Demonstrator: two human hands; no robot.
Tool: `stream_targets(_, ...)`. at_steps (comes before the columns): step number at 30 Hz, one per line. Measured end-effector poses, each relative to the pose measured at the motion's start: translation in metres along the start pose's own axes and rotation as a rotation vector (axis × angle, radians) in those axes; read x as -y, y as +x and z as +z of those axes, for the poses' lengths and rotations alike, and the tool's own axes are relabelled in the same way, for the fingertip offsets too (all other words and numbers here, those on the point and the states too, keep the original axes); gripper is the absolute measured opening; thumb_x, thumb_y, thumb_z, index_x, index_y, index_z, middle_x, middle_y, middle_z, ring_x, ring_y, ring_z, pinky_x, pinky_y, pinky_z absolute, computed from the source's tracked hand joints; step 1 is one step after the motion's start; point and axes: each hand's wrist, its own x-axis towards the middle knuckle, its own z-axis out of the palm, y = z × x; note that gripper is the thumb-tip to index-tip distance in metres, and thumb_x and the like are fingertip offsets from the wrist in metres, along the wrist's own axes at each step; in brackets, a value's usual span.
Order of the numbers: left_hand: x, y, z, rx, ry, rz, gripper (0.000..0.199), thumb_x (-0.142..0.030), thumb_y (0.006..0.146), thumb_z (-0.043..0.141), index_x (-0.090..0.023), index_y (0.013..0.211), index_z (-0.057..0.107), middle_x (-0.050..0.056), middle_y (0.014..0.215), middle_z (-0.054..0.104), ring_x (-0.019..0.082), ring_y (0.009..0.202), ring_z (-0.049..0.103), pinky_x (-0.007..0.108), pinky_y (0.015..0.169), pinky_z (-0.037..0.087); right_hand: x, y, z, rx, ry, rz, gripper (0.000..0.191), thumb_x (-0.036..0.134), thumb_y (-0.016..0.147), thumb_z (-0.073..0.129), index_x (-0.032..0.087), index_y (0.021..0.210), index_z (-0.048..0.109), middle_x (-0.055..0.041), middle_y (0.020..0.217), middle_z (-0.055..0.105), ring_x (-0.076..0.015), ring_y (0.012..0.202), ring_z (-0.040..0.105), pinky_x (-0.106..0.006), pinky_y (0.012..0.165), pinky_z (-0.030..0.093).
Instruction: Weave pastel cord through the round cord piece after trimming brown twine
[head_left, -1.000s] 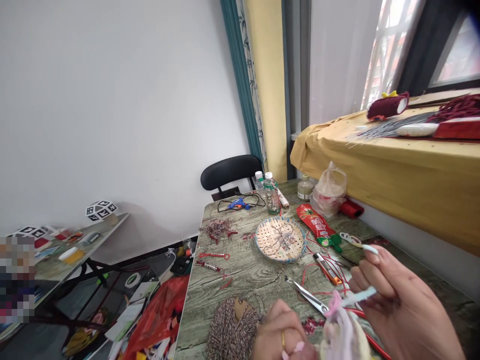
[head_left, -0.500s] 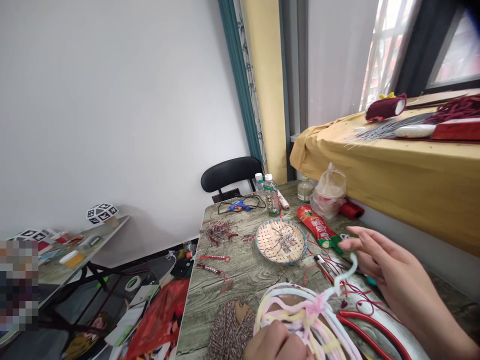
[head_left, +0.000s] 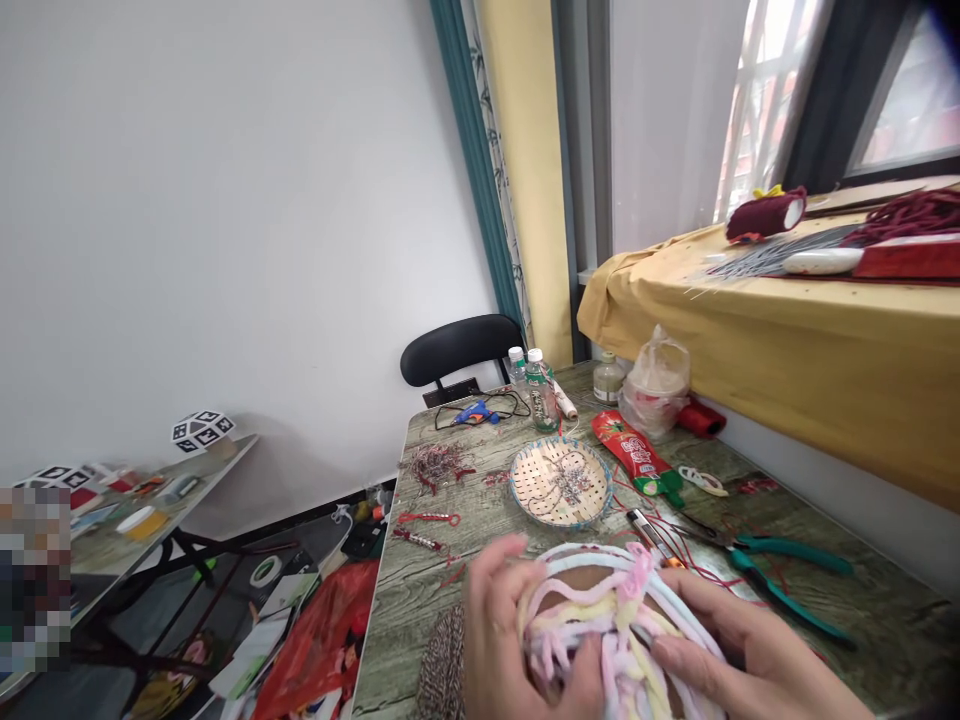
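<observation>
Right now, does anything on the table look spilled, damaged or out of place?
Nothing spilled or broken. Red cord lies in loose tangles around the green-handled pliers, beside the pastel bundle that both hands hold.

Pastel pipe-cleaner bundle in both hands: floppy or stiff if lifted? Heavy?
The pastel bundle probably holds its shape: its fuzzy strands keep curved loops between the left hand and right hand. Likely light, being thin strands with open gaps. Fuzzy surface suggests it will not slip easily.
</observation>
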Motion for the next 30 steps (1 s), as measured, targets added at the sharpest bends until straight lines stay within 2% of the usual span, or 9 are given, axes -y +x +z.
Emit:
stream_targets(3,0.003,0.011,-0.002,0.337,-0.488,-0.486,0.063,-0.044,0.070,0.079,-0.017,0.123,0.058,0.016,0.116,0.072,0.032,0.103,0.068,0.041,0.087,0.053,-0.004,0.002,-0.007,-0.126,-0.159,-0.058,0.026,0.039,0.075,0.079,0.029,0.099,0.079,-0.0056,0.094,0.080,-0.0286,0.079,0.074,-0.034,0.070,0.062)
stream_targets(5,0.005,0.015,0.001,0.430,-0.653,-0.636,0.064,-0.055,0.070,0.078,-0.014,0.117,0.063,0.016,0.107,0.076,0.030,0.096,0.071,0.039,0.086,0.054,-0.011,0.001,-0.009,-0.346,-0.358,-0.185,0.029,0.037,0.073,0.081,0.030,0.101,0.077,-0.0045,0.090,0.079,-0.0240,0.066,0.071,-0.030,0.061,0.060)
stream_targets(8,0.005,0.016,0.005,0.310,-0.662,-0.651,0.059,-0.056,0.071,0.079,-0.015,0.112,0.067,0.015,0.106,0.077,0.029,0.096,0.071,0.038,0.087,0.054,-0.020,-0.002,-0.004,-0.461,-0.650,-0.446,0.013,0.038,0.079,0.078,0.030,0.089,0.075,-0.0009,0.078,0.075,-0.0179,0.054,0.068,-0.023,0.049,0.054)
stream_targets(12,0.000,0.014,0.005,0.260,-0.640,-0.609,0.054,-0.053,0.073,0.078,-0.015,0.109,0.069,0.016,0.105,0.077,0.029,0.093,0.071,0.036,0.083,0.055,-0.021,0.001,0.005,-0.273,-0.803,-0.653,0.030,0.046,0.097,0.053,0.026,0.087,0.073,-0.0018,0.072,0.072,-0.0153,0.051,0.068,-0.020,0.040,0.049)
stream_targets(18,-0.004,0.020,0.004,0.159,-0.532,-0.570,0.045,-0.046,0.078,0.074,-0.014,0.109,0.070,0.016,0.107,0.077,0.030,0.098,0.071,0.035,0.085,0.054,-0.013,0.012,0.003,-0.100,-0.565,-0.422,0.024,0.031,0.097,0.052,0.025,0.080,0.069,0.0000,0.073,0.066,-0.0152,0.063,0.066,-0.020,0.056,0.052)
stream_targets(23,-0.002,0.027,0.004,0.112,-0.516,-0.543,0.038,-0.041,0.082,0.071,-0.015,0.108,0.068,0.013,0.105,0.078,0.028,0.096,0.071,0.033,0.086,0.052,-0.012,0.013,-0.006,-0.004,-0.102,-0.057,0.043,0.059,0.089,0.057,0.021,0.070,0.063,-0.0001,0.069,0.057,-0.0172,0.063,0.056,-0.023,0.054,0.048)
stream_targets(26,-0.001,0.029,0.003,0.043,-0.484,-0.564,0.040,-0.043,0.081,0.071,-0.014,0.109,0.067,0.014,0.108,0.077,0.028,0.099,0.071,0.034,0.087,0.052,-0.012,0.013,-0.007,0.099,-0.077,0.019,0.046,0.059,0.088,0.059,0.020,0.065,0.061,-0.0010,0.069,0.058,-0.0183,0.066,0.056,-0.026,0.061,0.049)
stream_targets(28,-0.002,0.030,0.003,0.013,-0.491,-0.576,0.043,-0.045,0.079,0.073,-0.014,0.109,0.067,0.015,0.109,0.077,0.029,0.100,0.071,0.034,0.087,0.053,-0.014,0.014,-0.005,0.026,-0.177,-0.031,0.040,0.053,0.089,0.059,0.020,0.067,0.063,-0.0005,0.067,0.058,-0.0173,0.063,0.054,-0.024,0.058,0.046)
stream_targets(30,-0.003,0.030,0.003,0.002,-0.488,-0.565,0.044,-0.045,0.077,0.074,-0.015,0.108,0.068,0.015,0.107,0.077,0.030,0.099,0.071,0.034,0.086,0.054,-0.015,0.016,-0.002,-0.144,-0.275,-0.100,0.028,0.048,0.087,0.063,0.022,0.079,0.069,0.0029,0.060,0.053,-0.0155,0.055,0.049,-0.023,0.050,0.040)
